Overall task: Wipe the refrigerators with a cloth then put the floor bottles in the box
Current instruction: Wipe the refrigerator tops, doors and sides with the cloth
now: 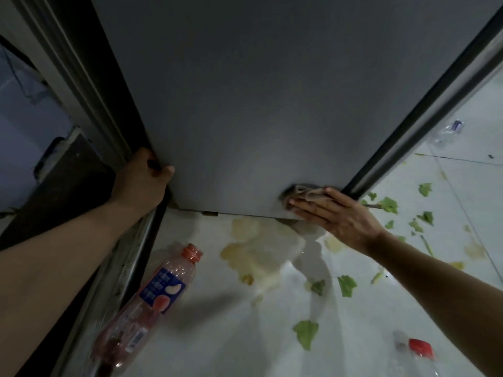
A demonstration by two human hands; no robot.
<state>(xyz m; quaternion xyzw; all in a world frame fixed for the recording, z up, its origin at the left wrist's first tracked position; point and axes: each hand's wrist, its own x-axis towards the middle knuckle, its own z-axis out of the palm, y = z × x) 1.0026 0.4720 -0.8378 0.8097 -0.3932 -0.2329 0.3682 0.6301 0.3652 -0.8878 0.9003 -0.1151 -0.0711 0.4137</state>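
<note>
The right hand [337, 216] presses a cloth [302, 195] flat, grip wide, against the refrigerator door [258, 104]; the left hand [141, 180] grips the door's left edge.

The grey refrigerator door [258, 104] fills the far middle of the scene, its broad face bare except at the lower right corner, where the right hand [340, 216] presses a cloth [304, 193] flat, and at the left edge, gripped by the left hand [141, 180]. On the near floor [231, 336] a pink-capped bottle [152, 295] lies along the left frame, a red-capped bottle [420, 349] sits near right, and a clear bottle [449, 131] lies far right. Between them lettuce scraps [306, 333] and a yellowish spill [255, 254] litter the tiles, with open floor in the near middle.
</note>
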